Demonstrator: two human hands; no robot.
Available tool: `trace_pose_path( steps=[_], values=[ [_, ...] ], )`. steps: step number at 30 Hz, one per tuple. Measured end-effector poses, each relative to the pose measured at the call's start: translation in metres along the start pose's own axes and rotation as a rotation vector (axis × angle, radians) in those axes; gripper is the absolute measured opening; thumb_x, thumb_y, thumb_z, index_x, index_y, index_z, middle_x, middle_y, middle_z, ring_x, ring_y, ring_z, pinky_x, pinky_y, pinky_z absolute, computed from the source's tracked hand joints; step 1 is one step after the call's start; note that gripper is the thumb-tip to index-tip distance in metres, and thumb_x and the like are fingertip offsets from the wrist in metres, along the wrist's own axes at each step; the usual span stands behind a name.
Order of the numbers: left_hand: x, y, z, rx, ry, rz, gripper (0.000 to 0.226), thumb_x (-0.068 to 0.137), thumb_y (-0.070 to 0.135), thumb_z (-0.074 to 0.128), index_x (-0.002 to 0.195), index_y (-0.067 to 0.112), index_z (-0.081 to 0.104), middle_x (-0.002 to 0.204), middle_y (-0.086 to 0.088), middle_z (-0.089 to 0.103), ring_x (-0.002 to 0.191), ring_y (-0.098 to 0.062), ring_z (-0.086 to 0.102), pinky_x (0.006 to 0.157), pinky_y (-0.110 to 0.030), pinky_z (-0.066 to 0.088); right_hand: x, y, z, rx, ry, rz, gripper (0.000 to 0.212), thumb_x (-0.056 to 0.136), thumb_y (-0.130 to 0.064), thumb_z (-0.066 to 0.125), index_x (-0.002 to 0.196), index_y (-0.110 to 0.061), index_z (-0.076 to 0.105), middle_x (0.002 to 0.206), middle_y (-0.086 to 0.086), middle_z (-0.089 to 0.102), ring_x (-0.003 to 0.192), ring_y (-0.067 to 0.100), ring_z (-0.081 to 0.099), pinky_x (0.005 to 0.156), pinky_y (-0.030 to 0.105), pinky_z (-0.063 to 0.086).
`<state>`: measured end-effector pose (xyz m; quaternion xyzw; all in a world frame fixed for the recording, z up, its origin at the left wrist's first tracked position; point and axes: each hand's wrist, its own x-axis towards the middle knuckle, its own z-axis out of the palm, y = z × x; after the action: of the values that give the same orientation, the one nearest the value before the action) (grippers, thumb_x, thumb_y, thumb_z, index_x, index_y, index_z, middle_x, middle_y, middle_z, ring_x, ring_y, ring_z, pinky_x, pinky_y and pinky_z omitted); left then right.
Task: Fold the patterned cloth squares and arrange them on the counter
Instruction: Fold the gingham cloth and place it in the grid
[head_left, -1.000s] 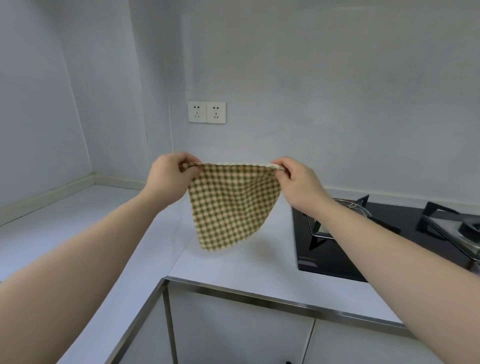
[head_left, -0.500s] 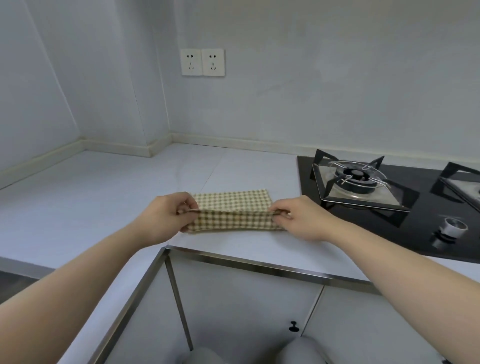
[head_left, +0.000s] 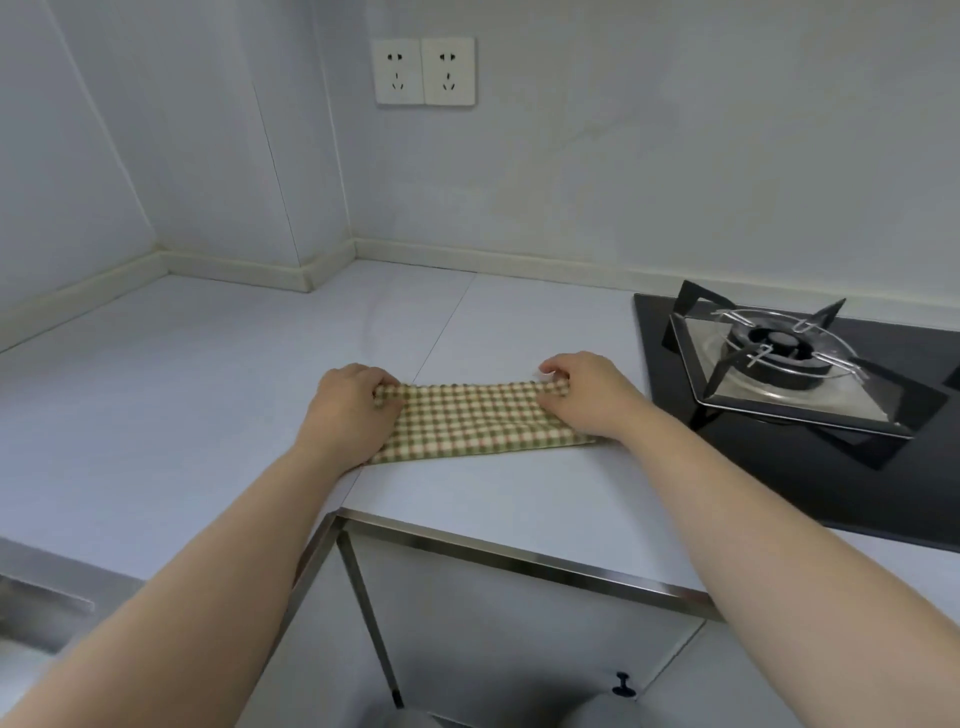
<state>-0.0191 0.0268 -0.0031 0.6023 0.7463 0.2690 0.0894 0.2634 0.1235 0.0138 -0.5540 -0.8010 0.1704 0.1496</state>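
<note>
Nearest, cabinet fronts w/ a dark knob (head_left: 622, 685), topped by a steel trim (head_left: 519, 558). Beyond it, on the pale counter (head_left: 182, 389), the checked cloth (head_left: 467, 431) is laid flat as a wide strip, folded in half, near the front edge and left of the hob (head_left: 753, 467). Its far-left corner is pinched by the left hand (head_left: 348, 410) and its far-right corner by the right hand (head_left: 587, 395), fingers curled over the far edge in both cases. Step judged: first fold being squared. To be done well, top and bottom edges should be matched at both corners before release, then the crease pressed flat w/ open palms; the right end looks slightly skewed and should be corrected. Further back, a burner (head_left: 779, 353); on the wall, twin sockets (head_left: 423, 71). Vs. 0.5 s ago: a far layer was then exposed behind the held edge; it is now covered. Vs. 1.0 s ago: cloth was held hanging in the air.
</note>
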Motion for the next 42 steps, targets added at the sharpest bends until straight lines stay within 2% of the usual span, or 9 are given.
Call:
trace_pose_path(
  steps=[3, 8, 14, 19, 24, 27, 31, 36, 42],
  values=[
    [0.008, -0.009, 0.007, -0.001, 0.038, -0.028, 0.039, 0.090, 0.026, 0.062, 0.128, 0.019, 0.067, 0.133, -0.001, 0.059, 0.130, -0.028, 0.043, 0.111, -0.041, 0.036, 0.002, 0.006, 0.018, -0.087, 0.063, 0.012, 0.044, 0.095, -0.044, 0.051, 0.137, -0.034, 0.060, 0.139, -0.007, 0.050, 0.134, 0.018, 0.037, 0.111, 0.040, 0.025],
    [0.014, -0.013, 0.009, -0.058, 0.043, -0.042, 0.006, 0.083, 0.027, 0.060, 0.088, 0.028, 0.064, 0.099, 0.003, 0.062, 0.105, -0.028, 0.055, 0.094, -0.047, 0.049, 0.006, 0.008, 0.019, -0.004, 0.102, -0.043, 0.015, 0.092, -0.032, 0.061, 0.107, -0.030, 0.062, 0.111, -0.011, 0.057, 0.116, 0.020, 0.048, 0.099, 0.036, 0.037],
    [0.016, -0.008, 0.008, -0.387, 0.162, -0.100, 0.012, 0.091, 0.016, 0.066, 0.097, 0.024, 0.059, 0.088, 0.011, 0.062, 0.078, 0.001, 0.055, 0.061, -0.015, 0.039, 0.008, 0.004, 0.017, 0.446, 0.176, -0.022, 0.017, 0.096, -0.016, 0.065, 0.101, -0.029, 0.056, 0.099, -0.007, 0.065, 0.079, 0.007, 0.059, 0.052, 0.009, 0.042],
    [0.014, -0.012, 0.005, -0.532, 0.172, -0.099, 0.036, 0.081, 0.007, 0.076, 0.102, 0.031, 0.060, 0.090, 0.007, 0.069, 0.079, -0.009, 0.061, 0.073, -0.027, 0.051, 0.010, 0.007, 0.015, 0.667, 0.174, 0.018, 0.032, 0.087, -0.013, 0.078, 0.107, -0.032, 0.062, 0.103, -0.008, 0.068, 0.081, 0.007, 0.060, 0.060, 0.008, 0.045],
    [0.015, -0.015, 0.006, -0.565, 0.184, -0.080, 0.029, 0.088, 0.019, 0.076, 0.110, 0.035, 0.065, 0.088, -0.005, 0.069, 0.076, -0.017, 0.061, 0.079, -0.033, 0.054, 0.014, 0.012, 0.018, 0.733, 0.242, 0.015, 0.014, 0.089, -0.021, 0.078, 0.096, -0.030, 0.070, 0.101, -0.002, 0.072, 0.095, 0.019, 0.068, 0.087, 0.035, 0.056],
    [0.016, -0.015, 0.007, -0.595, 0.205, -0.089, 0.023, 0.091, 0.025, 0.074, 0.112, 0.033, 0.069, 0.087, -0.004, 0.072, 0.081, -0.021, 0.066, 0.072, -0.022, 0.053, 0.017, 0.015, 0.016, 0.787, 0.283, 0.024, 0.028, 0.088, -0.009, 0.077, 0.098, -0.033, 0.067, 0.102, 0.001, 0.069, 0.088, 0.017, 0.066, 0.087, 0.038, 0.057],
    [0.016, -0.014, 0.007, -0.608, 0.214, -0.100, 0.025, 0.091, 0.025, 0.075, 0.116, 0.027, 0.073, 0.069, 0.016, 0.067, 0.068, 0.003, 0.063, 0.063, -0.007, 0.045, 0.020, 0.017, 0.016, 0.816, 0.303, 0.043, 0.038, 0.086, -0.002, 0.076, 0.103, -0.035, 0.065, 0.101, 0.003, 0.066, 0.083, 0.016, 0.061, 0.079, 0.036, 0.056],
    [0.017, -0.015, 0.006, -0.656, 0.241, -0.146, 0.014, 0.091, 0.028, 0.075, 0.104, 0.026, 0.076, 0.090, 0.010, 0.078, 0.087, -0.003, 0.072, 0.082, -0.028, 0.059, 0.021, 0.017, 0.017, 0.797, 0.295, 0.023, 0.034, 0.088, -0.005, 0.075, 0.108, -0.032, 0.067, 0.098, -0.001, 0.065, 0.076, 0.012, 0.058, 0.072, 0.028, 0.052],
    [0.018, -0.011, 0.005, -0.635, 0.266, -0.178, 0.011, 0.091, 0.033, 0.073, 0.098, 0.025, 0.075, 0.087, 0.010, 0.077, 0.087, -0.007, 0.072, 0.078, -0.029, 0.058, 0.023, 0.019, 0.017, 0.781, 0.312, 0.003, 0.028, 0.090, -0.015, 0.076, 0.105, -0.038, 0.070, 0.098, -0.004, 0.063, 0.084, 0.010, 0.061, 0.088, 0.030, 0.055]
  ],
)
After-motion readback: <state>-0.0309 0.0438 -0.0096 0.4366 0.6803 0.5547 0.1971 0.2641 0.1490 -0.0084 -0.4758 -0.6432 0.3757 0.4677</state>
